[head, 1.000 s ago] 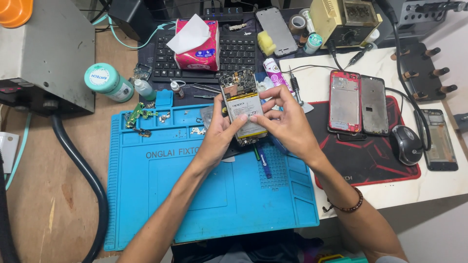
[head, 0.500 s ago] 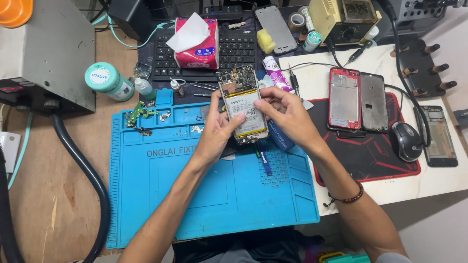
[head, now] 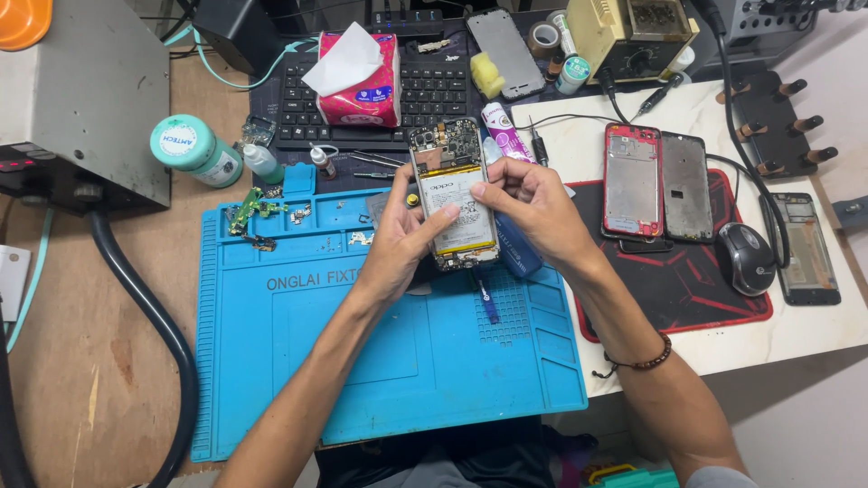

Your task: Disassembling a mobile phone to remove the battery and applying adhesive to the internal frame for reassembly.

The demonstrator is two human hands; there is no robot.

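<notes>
Since a second ago, both hands are carrying the opened phone (head: 452, 194) a little farther from the person's body, toward the keyboard (head: 425, 90), and are turning it more nearly upright in the frame. From the head camera, the left hand (head: 402, 239) is cupping the phone's left edge and underside, its thumb pressing across the white battery, while the right hand (head: 533, 208) is gripping the right edge with fingers (head: 493, 185) curled onto the battery face; both sets of fingers are closed on the phone. That phone, back cover off and circuit board showing at its top end, is being held above the far edge of the blue repair mat (head: 362, 361), just in front of the keyboard. A blue-handled tool (head: 486, 303) is lying on the mat beneath the hands. On the worktop (head: 814, 325) to the right, a red phone frame (head: 632, 181) and a dark phone frame (head: 687, 185) are resting side by side on a red-and-black pad (head: 687, 289), with a mouse (head: 746, 258) just beside them. A pink tissue pack (head: 357, 77) is sitting on the keyboard's left part, and a teal-capped jar (head: 194, 149) is standing left of the mat.
</notes>
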